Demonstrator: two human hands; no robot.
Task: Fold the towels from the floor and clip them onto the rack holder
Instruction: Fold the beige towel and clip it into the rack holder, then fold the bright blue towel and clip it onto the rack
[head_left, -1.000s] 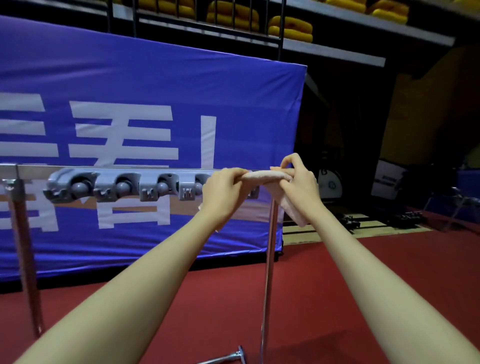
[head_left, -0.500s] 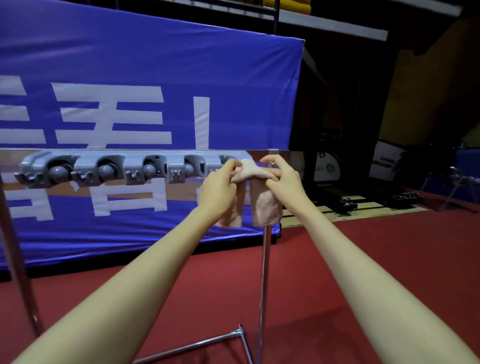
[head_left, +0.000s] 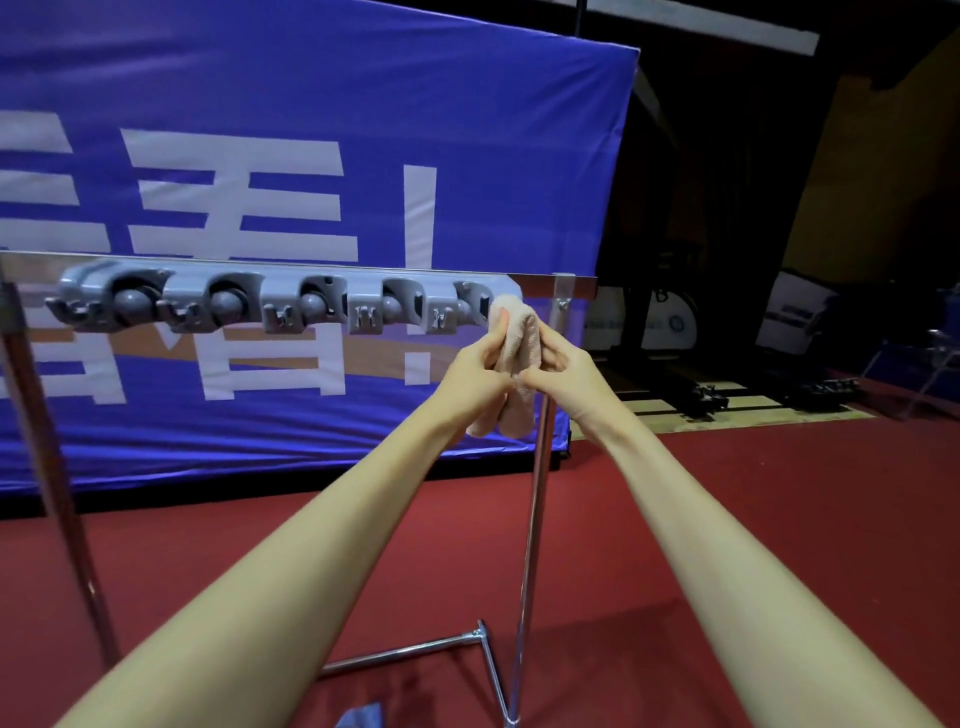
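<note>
A: The left hand had its fingers curled about the pink folded towel, pinching it from the left; the towel's top end was pressed up at the rightmost slot of the grey clip holder, and its long axis ran nearly upright, the lower end hanging below both wrists.

B: And the holder itself?

A: It ran along the steel rail from the left upright to just short of the right post; four slots to the left showed their grey balls bare; the fifth, at the right end, was hidden in part behind the towel's top.

B: So the slot lay which way from the hands?

A: Above and a little left of them; the fold needed, I judged, to go up and inward between ball and housing; the left hand sat nearer that slot.

B: And the right hand?

A: It gripped the towel from the right, thumb across the front, fingers bent over the cloth; whether the fold had seated in the slot, I could not tell.

B: Anything else?

A: A scrap of blue cloth on the red floor, at the bottom edge.
</note>
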